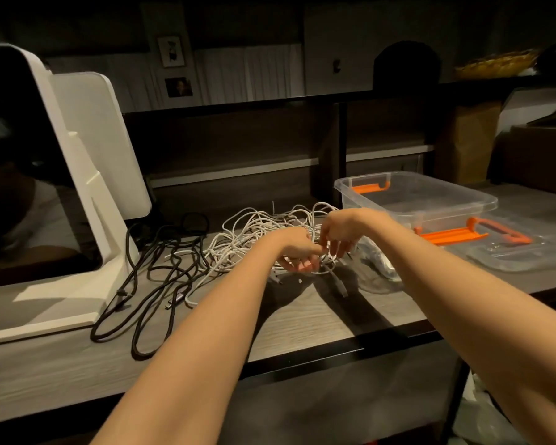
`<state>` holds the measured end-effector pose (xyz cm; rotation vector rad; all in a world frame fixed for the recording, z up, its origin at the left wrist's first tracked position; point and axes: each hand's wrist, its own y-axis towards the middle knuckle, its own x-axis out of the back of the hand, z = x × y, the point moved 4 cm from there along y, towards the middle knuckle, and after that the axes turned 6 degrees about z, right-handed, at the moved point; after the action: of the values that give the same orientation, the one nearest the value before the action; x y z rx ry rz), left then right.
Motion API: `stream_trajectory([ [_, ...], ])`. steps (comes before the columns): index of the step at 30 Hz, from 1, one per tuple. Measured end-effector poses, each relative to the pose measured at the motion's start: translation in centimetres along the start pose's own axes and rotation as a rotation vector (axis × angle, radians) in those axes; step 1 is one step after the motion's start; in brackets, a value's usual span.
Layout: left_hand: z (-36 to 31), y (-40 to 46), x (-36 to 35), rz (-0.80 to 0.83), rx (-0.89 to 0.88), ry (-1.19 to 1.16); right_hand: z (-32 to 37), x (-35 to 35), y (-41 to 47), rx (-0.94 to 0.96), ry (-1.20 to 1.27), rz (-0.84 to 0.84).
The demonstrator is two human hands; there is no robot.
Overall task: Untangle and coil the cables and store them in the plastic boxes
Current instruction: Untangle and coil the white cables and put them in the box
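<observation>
Both your left hand (297, 252) and right hand (337, 234) pinch strands in the tangled white cable heap (257, 232); tug hard and knots cinch, dragging black braided cables (154, 271) along the surface.

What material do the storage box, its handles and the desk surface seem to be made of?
The storage box looks like clear, glossy plastic: the desk shows through its walls and the rim catches highlights. Its handles look like opaque orange plastic with a smooth moulded shape. The desk surface shows a pale grey wood grain with a matt finish; whether it is solid wood or a printed laminate cannot be told.
</observation>
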<state>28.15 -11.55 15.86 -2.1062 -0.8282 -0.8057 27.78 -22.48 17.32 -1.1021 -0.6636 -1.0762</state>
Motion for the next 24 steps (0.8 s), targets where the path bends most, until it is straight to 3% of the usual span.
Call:
stream_trajectory([
  [4,-0.6,1.0,-0.9,-0.031,0.023,0.211,-0.6,-0.3,0.9,-0.008,-0.019,0.0],
  [7,0.2,1.9,-0.6,-0.086,0.013,0.209,-0.6,-0.6,1.3,0.008,-0.015,0.01],
  [11,2.0,2.0,0.6,-0.218,-0.064,-0.186,-0.8,-0.5,1.6,0.052,0.025,-0.035],
  [16,3.4,1.5,1.4,-0.322,-0.238,-0.802,-0.7,-0.1,2.7,0.153,-0.051,-0.284],
  [21,4.9,2.7,1.5,-0.328,-0.244,-1.101,-0.6,-1.0,3.7,0.191,-0.165,-0.593],
  [24,5.3,3.4,1.3,-0.376,-0.27,-1.1,0.5,-2.2,3.7,0.288,-0.19,-0.688],
])
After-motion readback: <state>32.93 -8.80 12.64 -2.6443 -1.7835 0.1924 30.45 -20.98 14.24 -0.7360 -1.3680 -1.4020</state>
